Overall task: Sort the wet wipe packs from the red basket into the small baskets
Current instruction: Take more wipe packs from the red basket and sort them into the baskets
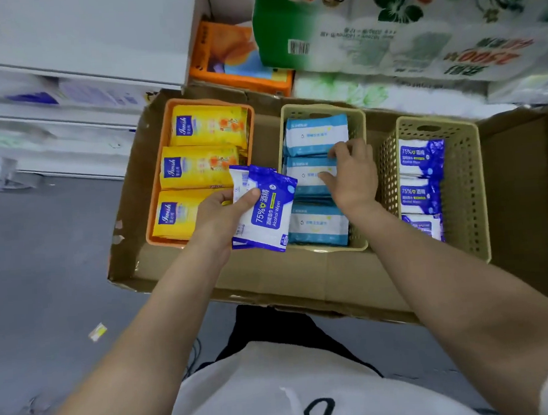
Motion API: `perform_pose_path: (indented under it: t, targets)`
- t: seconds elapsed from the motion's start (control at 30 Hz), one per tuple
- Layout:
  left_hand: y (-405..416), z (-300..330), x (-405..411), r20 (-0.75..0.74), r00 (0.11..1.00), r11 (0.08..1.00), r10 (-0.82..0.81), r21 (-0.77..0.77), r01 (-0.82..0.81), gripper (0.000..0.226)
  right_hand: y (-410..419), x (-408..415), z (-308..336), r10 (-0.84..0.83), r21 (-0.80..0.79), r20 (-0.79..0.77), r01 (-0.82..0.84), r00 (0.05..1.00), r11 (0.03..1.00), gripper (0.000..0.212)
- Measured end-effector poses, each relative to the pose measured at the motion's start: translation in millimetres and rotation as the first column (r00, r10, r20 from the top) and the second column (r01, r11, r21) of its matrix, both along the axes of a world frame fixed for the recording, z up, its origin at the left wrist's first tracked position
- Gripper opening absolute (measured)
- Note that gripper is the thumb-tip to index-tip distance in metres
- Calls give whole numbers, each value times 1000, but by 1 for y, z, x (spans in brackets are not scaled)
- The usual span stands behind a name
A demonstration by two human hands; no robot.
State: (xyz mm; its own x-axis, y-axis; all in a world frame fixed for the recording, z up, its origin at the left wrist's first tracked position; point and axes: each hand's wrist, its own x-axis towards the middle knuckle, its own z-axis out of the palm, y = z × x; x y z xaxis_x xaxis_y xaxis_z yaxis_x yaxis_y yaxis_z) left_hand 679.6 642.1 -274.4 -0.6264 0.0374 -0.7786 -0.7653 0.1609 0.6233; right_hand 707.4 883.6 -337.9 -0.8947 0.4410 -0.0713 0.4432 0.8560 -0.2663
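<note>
Shop stockroom: shelves (pixel 67 101), bulk tissue packs (pixel 415 28).

**A:** ok so what are you even wearing in this shot lol

**B:** lol just my white tee. There's a big black print across the chest, only the tops of the letters make it in at the near edge so can't read it. Short sleeves, you can catch a bit of white sleeve at the near right corner. Both forearms are bare, nothing on my left hand (pixel 223 210) or right hand (pixel 351 173), no watch, no rings, no gloves. Dark trousers below the shirt.
</note>
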Motion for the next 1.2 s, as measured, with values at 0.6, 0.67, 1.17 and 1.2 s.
perform_pose_path:
  t: [0.6, 0.67, 1.17, 1.2]
  targets:
    - [77, 10, -27, -22, 988, 986, -152, 63, 153, 52, -5, 24, 65, -311, -910, 383, 413, 870, 34, 59]
    - [94, 14, -24, -49, 987, 983, -150, 101, 155, 45, 0, 34, 68, -296, -927, 348, 373, 889, 31, 52]
    - [261, 15, 77, -154, 983, 981, -97, 152, 121, 43, 182, 98, 77, -386, -922, 176, 289, 906, 258, 93]
    - [266, 15, 79, -163, 981, 982, -105, 140, 128, 44, 195, 100, 77, -355, -897, 143, 273, 924, 349, 92]
